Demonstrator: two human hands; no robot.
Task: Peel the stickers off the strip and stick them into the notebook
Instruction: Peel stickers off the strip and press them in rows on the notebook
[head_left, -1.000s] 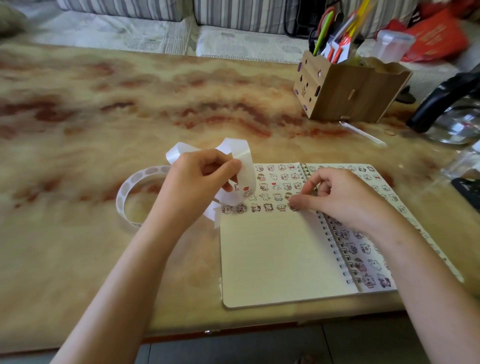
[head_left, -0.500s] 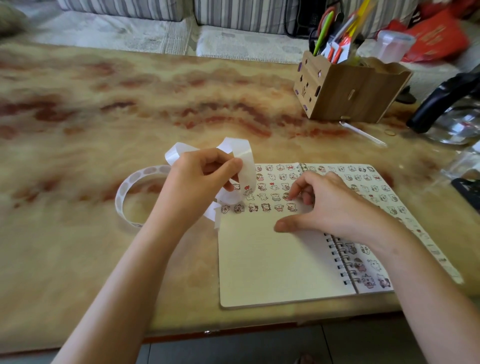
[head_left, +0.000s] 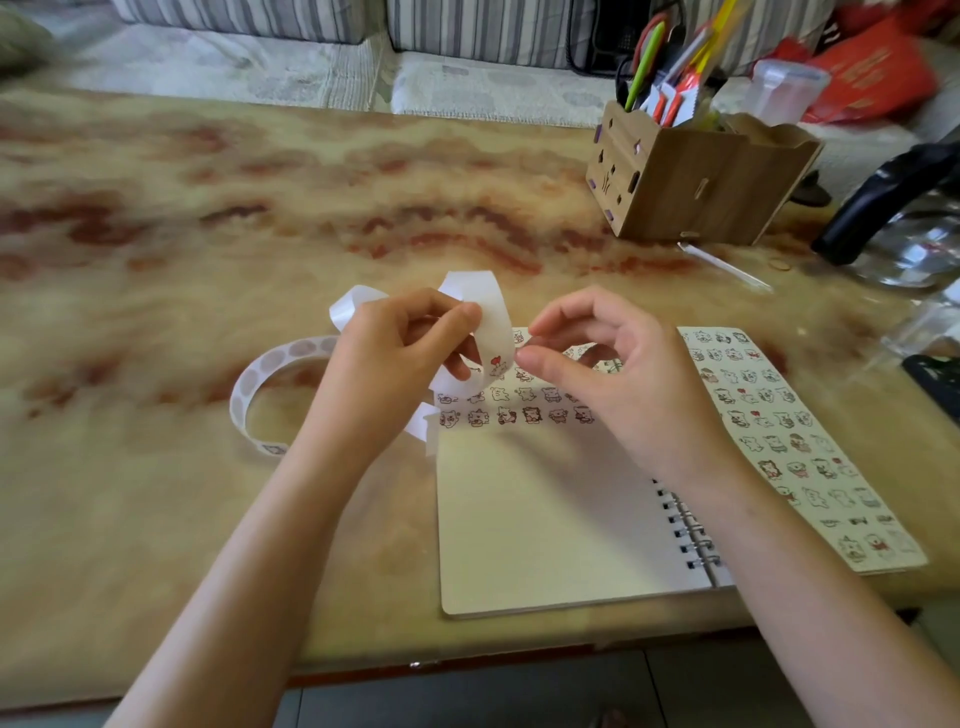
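Head view: left hand (head_left: 400, 358) grips the looped strip (head_left: 493, 322) over the notebook's (head_left: 545, 519) top-left corner; right hand (head_left: 608, 374), fingers narrowly parted and empty, poised beside a sticker (head_left: 496, 365); next, likely pinching its edge.

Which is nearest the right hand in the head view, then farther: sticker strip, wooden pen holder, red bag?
1. sticker strip, just left of the right hand.
2. wooden pen holder, farther back.
3. red bag, far back right.

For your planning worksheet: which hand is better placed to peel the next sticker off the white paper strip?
Right. The left hand grips the white paper strip, holding it up; the right hand is free, its thumb and forefinger parted beside the red-heart sticker on that strip.
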